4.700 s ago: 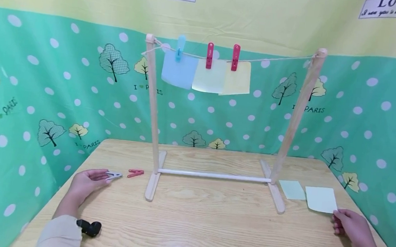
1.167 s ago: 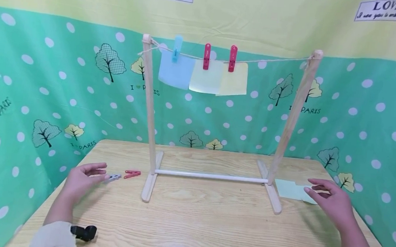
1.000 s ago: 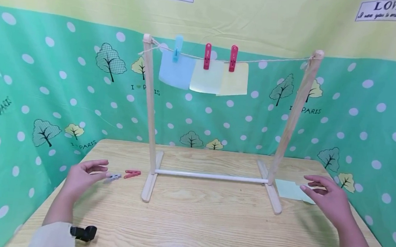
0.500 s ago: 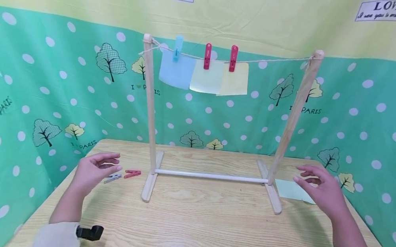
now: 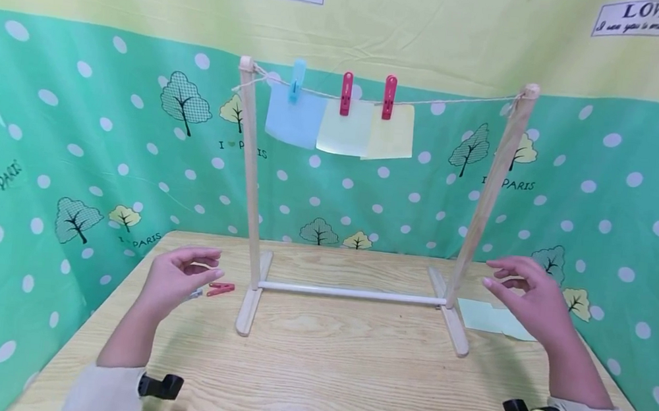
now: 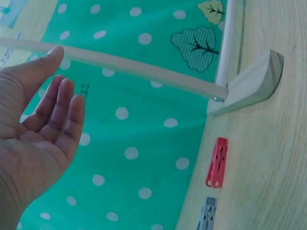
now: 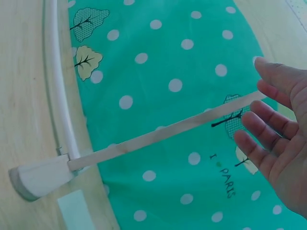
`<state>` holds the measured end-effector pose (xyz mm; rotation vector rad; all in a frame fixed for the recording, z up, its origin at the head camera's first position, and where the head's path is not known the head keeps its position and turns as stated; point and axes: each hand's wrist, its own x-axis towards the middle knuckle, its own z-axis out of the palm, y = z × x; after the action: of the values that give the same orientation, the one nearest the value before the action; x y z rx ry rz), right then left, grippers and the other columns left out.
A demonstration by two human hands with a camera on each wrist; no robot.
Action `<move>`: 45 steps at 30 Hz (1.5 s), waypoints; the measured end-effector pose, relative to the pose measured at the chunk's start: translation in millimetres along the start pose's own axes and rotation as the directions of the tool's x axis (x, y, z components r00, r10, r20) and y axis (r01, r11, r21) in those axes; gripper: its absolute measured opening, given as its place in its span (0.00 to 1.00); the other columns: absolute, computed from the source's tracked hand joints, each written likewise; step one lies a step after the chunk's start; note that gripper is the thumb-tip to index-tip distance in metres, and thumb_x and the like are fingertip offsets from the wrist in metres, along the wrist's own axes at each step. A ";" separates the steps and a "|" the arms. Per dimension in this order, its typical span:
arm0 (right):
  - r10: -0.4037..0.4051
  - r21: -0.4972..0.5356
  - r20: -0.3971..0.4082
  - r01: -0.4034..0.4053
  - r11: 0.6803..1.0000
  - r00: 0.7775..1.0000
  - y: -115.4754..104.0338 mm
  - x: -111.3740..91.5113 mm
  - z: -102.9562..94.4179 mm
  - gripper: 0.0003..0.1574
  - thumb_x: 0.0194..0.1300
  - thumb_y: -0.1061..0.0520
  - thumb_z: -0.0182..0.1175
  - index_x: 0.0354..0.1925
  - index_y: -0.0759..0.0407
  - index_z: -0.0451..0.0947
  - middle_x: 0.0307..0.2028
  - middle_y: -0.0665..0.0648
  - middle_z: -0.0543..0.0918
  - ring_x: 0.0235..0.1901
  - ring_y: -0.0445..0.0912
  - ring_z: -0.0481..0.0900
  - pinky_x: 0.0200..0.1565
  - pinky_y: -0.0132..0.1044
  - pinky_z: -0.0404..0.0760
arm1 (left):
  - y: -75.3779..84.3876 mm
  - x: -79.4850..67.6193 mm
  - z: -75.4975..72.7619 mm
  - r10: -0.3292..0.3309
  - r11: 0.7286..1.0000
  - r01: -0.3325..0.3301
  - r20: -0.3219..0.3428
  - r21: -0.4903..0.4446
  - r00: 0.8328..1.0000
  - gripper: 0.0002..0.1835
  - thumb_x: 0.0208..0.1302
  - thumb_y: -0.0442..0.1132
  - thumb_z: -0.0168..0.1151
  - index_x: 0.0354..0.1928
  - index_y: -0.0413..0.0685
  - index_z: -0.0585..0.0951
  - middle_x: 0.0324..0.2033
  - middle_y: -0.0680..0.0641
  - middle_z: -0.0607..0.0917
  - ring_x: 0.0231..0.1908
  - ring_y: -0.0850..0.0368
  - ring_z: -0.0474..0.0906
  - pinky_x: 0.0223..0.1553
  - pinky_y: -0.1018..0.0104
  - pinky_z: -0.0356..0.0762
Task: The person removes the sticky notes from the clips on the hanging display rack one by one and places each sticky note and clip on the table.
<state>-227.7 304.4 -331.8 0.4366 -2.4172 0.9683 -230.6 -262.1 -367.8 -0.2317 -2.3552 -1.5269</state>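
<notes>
My left hand (image 5: pixel 179 277) hovers over the table left of the wooden rack, fingers loosely bent and nothing held. Below it lie a red clothespin (image 6: pixel 218 163) and a grey clothespin (image 6: pixel 207 214), the grey one mostly hidden by the hand in the head view. On the other side my right hand (image 5: pixel 529 301) is raised with relaxed fingers and an empty palm. Two pale green paper squares (image 5: pixel 480 314) lie beneath it by the rack's right foot, edges meeting. From the string (image 5: pixel 453 101) hang a blue sheet (image 5: pixel 296 121), a whitish sheet (image 5: pixel 344 129) and a yellow sheet (image 5: pixel 394 133).
A light blue clothespin (image 5: pixel 297 82) and two red ones (image 5: pixel 347 95) grip the hanging sheets. The rack has a left post (image 5: pixel 252 185), a right post (image 5: pixel 493 195) and a white crossbar (image 5: pixel 353 293) low over the wooden table (image 5: pixel 342 379). Patterned cloth (image 5: pixel 365 202) surrounds the table.
Earlier my right hand pinched a paper square and my left touched the grey clothespin. The square now lies beside the other; both hands have let go, risen and moved inward.
</notes>
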 end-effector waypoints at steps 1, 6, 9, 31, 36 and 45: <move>-0.006 0.003 -0.006 0.006 1.000 1.000 -1.5 1.7 0.1 0.17 0.65 0.59 0.65 0.51 0.63 0.80 0.47 0.56 0.75 0.39 0.31 0.73 0.39 0.16 0.75 | 2.5 1.1 1.7 0.011 1.000 -0.011 0.003 -0.003 1.000 0.22 0.57 0.38 0.73 0.53 0.37 0.82 0.42 0.41 0.84 0.37 0.62 0.83 0.39 0.73 0.83; -0.055 0.013 -0.028 0.055 0.998 0.998 -9.3 9.5 0.4 0.17 0.63 0.61 0.67 0.50 0.63 0.81 0.46 0.52 0.77 0.40 0.32 0.74 0.42 0.16 0.74 | 15.4 6.6 10.5 0.054 0.998 -0.054 0.035 -0.024 0.998 0.21 0.57 0.37 0.73 0.52 0.37 0.83 0.41 0.40 0.84 0.36 0.57 0.84 0.37 0.71 0.83; -0.088 0.019 -0.031 0.088 0.996 0.996 -13.7 13.2 0.1 0.17 0.62 0.63 0.67 0.50 0.62 0.81 0.46 0.53 0.77 0.40 0.34 0.75 0.42 0.16 0.74 | 23.1 10.4 15.9 0.095 0.995 -0.093 0.064 -0.026 0.993 0.20 0.57 0.37 0.73 0.51 0.37 0.83 0.40 0.40 0.84 0.37 0.56 0.84 0.39 0.72 0.83; -0.169 -0.015 0.046 0.169 0.985 0.985 -39.7 41.5 -0.6 0.17 0.64 0.61 0.66 0.51 0.62 0.81 0.45 0.57 0.79 0.40 0.41 0.75 0.41 0.18 0.75 | 87.6 36.5 53.4 0.228 0.972 -0.213 0.165 -0.103 0.960 0.18 0.55 0.35 0.74 0.48 0.41 0.84 0.47 0.45 0.83 0.41 0.46 0.82 0.42 0.66 0.84; -0.206 -0.009 0.040 0.207 0.978 0.978 -44.4 50.1 -1.6 0.16 0.63 0.62 0.66 0.50 0.65 0.81 0.43 0.55 0.78 0.39 0.42 0.76 0.41 0.18 0.75 | 103.1 43.8 61.7 0.310 0.949 -0.295 0.173 -0.111 0.935 0.18 0.55 0.33 0.74 0.48 0.41 0.84 0.47 0.46 0.83 0.41 0.49 0.82 0.43 0.67 0.83; -0.203 -0.004 0.031 0.203 0.979 0.979 -57.1 60.9 -4.1 0.17 0.62 0.62 0.67 0.50 0.63 0.81 0.42 0.57 0.78 0.37 0.35 0.74 0.40 0.17 0.75 | 125.6 54.3 68.4 0.353 0.935 -0.337 0.196 -0.110 0.915 0.19 0.54 0.34 0.75 0.49 0.42 0.84 0.44 0.48 0.83 0.43 0.53 0.80 0.46 0.61 0.82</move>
<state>-250.4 261.1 -264.1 0.6851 -2.3474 0.8685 -255.1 -150.0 -266.6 -0.8231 -2.2555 -1.4747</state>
